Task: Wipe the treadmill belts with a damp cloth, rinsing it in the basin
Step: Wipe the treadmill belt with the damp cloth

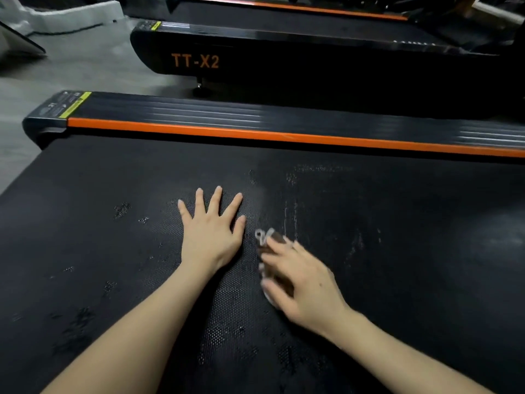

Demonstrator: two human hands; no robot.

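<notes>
Left hand (208,231) flat, fingers spread on belt (99,223); right hand (301,282) grip on cloth (268,243), bunched, blurred, long axis unclear.

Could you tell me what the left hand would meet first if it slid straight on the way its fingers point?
The left hand lies flat on the belt, fingers pointing away. Bare belt lies ahead, then the orange side strip comes first, though whether it stands proud of the belt is unclear.

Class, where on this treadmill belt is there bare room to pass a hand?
Bare belt lies between the right hand, which presses the cloth, and the orange rail, and beyond the left hand. Crowded between the hands.
</notes>
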